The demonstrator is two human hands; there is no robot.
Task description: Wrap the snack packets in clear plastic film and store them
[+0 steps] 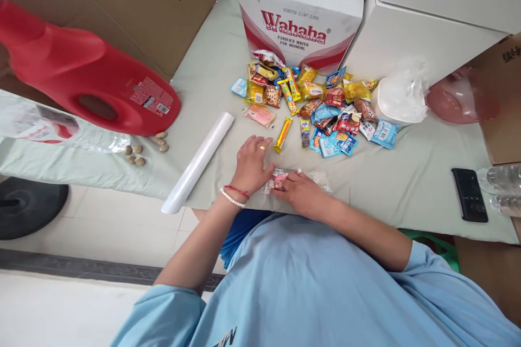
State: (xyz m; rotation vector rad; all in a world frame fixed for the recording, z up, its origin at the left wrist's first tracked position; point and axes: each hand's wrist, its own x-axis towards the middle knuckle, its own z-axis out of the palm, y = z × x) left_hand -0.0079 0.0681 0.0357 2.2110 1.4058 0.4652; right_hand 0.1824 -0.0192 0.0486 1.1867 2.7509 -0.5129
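Observation:
A clear plastic bag [323,179] lies flat at the table's near edge, with a small pink-wrapped packet [279,179] at its left end. My right hand [306,195] is on the bag, its thumb and fingers closed about the part beside the pink packet; its grip is partly hidden. To the left, my left hand [251,167] hovers with fingers apart, its thumb close to the pink packet. Just beyond my hands lie a yellow snack bar [283,135], a small blue-and-yellow packet [305,134] and a flat pink packet [259,115].
A pile of wrapped snacks [325,103] lies before a Wahaba-style water carton [301,24]. A white roll [199,162], walnuts [137,149] and a red jug [93,70] are leftward. Rightward are a white bowl [393,105], a phone [469,195] and plastic bottles [504,180].

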